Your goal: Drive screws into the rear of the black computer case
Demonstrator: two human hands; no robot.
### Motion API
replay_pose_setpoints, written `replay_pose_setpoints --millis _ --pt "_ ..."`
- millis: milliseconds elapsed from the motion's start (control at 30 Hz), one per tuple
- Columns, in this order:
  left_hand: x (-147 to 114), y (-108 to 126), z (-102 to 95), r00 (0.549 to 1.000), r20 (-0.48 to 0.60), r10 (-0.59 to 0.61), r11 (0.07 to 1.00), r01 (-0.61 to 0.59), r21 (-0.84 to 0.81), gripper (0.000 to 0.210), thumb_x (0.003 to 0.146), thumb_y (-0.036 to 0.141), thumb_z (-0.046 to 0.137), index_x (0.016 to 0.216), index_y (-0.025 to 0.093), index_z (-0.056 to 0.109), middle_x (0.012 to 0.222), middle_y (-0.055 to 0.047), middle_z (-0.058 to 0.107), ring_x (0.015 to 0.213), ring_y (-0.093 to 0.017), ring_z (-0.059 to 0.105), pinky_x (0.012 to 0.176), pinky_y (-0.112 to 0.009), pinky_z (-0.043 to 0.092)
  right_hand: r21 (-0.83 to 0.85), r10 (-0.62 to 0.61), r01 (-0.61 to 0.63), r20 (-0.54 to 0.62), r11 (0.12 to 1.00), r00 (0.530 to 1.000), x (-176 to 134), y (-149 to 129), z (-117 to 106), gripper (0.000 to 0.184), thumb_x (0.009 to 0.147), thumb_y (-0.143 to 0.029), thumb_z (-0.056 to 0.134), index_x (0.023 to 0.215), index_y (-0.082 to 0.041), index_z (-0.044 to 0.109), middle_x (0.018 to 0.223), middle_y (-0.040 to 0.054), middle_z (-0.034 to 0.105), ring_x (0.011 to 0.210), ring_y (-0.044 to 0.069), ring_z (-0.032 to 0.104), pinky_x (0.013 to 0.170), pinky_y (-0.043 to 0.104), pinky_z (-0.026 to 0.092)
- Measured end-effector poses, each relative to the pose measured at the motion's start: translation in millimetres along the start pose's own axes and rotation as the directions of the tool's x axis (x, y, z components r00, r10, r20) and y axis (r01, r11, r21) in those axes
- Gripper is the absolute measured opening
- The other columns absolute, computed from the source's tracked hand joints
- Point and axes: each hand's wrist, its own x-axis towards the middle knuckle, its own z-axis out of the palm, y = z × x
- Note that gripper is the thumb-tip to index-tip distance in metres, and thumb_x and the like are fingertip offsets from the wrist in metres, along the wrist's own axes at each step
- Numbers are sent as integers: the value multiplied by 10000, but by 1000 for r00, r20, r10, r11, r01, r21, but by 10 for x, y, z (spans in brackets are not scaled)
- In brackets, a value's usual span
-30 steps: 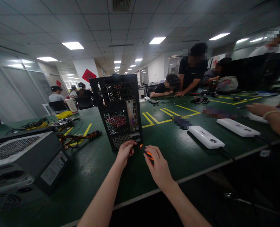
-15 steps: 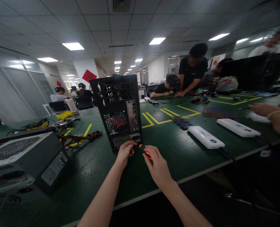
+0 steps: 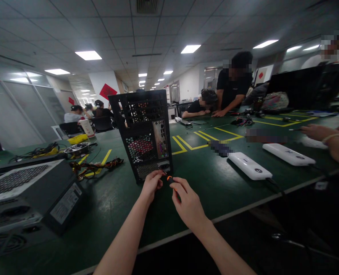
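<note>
A black computer case (image 3: pixel 142 131) stands upright on the green table, its back with ports and mesh facing me. My right hand (image 3: pixel 186 200) is closed around the orange-and-black handle of a screwdriver (image 3: pixel 170 179), whose tip points toward the case's lower edge. Close to that tip, at the bottom of the case, my left hand (image 3: pixel 152 185) has its thumb and fingers pinched together. Whether it steadies the screwdriver's shaft or holds something small is hidden from me.
On the left lies a grey power supply (image 3: pixel 26 202) with bundled cables (image 3: pixel 97 168) behind it. Two white power banks (image 3: pixel 249 166) rest on the right. A co-worker's hand (image 3: pixel 321 131) reaches in at the right edge. A metal bowl (image 3: pixel 76 150) and a paper cup (image 3: pixel 87 128) stand farther back.
My right hand has turned and shifted slightly left with the screwdriver, so less of the orange handle shows. My left hand and the case stay where they were.
</note>
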Motion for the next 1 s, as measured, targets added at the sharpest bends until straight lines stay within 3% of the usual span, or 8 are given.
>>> replay_pose_setpoints --millis 300,600,900,1000 --pt "-5 -8 -12 1000 10 17 999 -17 31 238 648 271 524 827 123 573 889 -80 599 381 -6 402 327 -145 208 -145 87 -87 -5 986 996 -21 -25 -36 188 817 -251 383 960 -169 473 815 52 562 703 153 560 629 284 448" --pt "3 -6 11 1000 7 23 1000 -23 -7 225 638 258 535 808 112 561 870 -84 603 361 -5 397 326 -154 218 -37 -18 18 -5 999 1000 -2 -55 -32 253 810 -165 364 1041 -178 467 1079 81 497 901 161 534 761 305 453" --pt "-3 -4 28 998 -66 7 997 -2 79 244 645 206 511 865 106 545 809 -81 614 342 -11 397 315 -153 235 15 -24 24 10 1000 1000 -4 -23 -18 261 820 -176 370 1060 -181 473 1091 67 514 936 148 529 801 295 453" --pt "2 -12 21 999 -43 -2 998 5 65 248 651 199 502 878 108 544 829 -90 615 350 -15 408 318 -155 243 12 -33 33 3 999 999 -8 -21 -13 261 822 -170 366 1056 -184 481 1097 69 512 948 151 523 809 302 448"
